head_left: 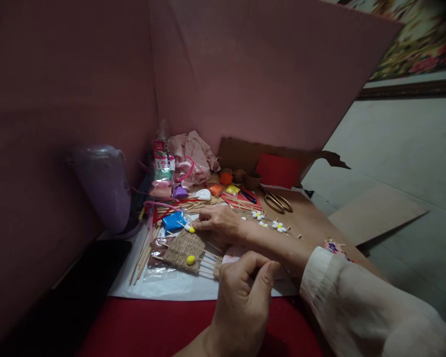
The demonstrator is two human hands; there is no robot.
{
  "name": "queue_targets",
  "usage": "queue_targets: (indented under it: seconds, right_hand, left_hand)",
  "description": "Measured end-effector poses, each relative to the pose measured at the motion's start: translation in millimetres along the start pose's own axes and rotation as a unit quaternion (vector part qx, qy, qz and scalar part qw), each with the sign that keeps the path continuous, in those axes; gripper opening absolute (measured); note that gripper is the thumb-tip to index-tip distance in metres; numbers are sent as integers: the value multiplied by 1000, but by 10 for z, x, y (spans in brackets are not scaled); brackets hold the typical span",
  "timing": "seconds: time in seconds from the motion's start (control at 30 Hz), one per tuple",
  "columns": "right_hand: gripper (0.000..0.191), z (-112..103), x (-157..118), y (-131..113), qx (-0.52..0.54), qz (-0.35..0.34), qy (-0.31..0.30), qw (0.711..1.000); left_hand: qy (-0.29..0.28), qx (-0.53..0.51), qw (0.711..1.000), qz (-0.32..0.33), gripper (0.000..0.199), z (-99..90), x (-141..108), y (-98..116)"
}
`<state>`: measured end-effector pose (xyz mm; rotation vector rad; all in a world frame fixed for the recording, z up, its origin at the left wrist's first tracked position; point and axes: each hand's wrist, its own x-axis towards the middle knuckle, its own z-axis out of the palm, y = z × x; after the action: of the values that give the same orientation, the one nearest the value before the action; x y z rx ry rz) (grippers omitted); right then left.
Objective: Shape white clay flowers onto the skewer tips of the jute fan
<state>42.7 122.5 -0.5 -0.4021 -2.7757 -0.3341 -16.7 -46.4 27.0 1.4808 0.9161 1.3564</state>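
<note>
My right hand (223,222) reaches across from the right, fingers bent together, with its fingertips on a small clay flower (192,229) of yellow and white. That flower sits at the upper edge of a fan-shaped piece of woven twine on sticks (184,249). Lower on the weave is a yellow clay ball (191,260). Nearer to me, my left hand (247,287) is raised with thumb and index finger pinched; whatever is between them is hidden or too small to name. White clay flowers with yellow centres (279,226) lie beyond my right forearm.
Behind the weave are a blue clay packet (174,221), several other coloured packets, thin wooden sticks (141,255) and gold-handled scissors (277,200). A purple container (106,186) stands at left. Pink panels (245,74) rise behind; brown cardboard (312,218) lies at right.
</note>
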Motion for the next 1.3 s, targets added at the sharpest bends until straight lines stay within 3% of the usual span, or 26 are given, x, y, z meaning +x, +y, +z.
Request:
queue_targets:
  seconds: [0.43,0.67,0.9,1.3]
  right_hand:
    - [26,-39,132,-101,-11,-27,2,1000]
    - [30,29,59,-19,13,68,53,996]
    - [22,-21,43,-87,4,66,11,998]
    - [40,27,150,-40,158,139,5,977]
  left_hand:
    - [2,25,1000,-7,25,-5,-14,-15]
    - [-3,18,1000,-13,25,-7,-10,-29]
    - [-2,16,1000,-5,25,-19,3,-8]
    - [-6,18,999,-29,25,-9,-12,-35]
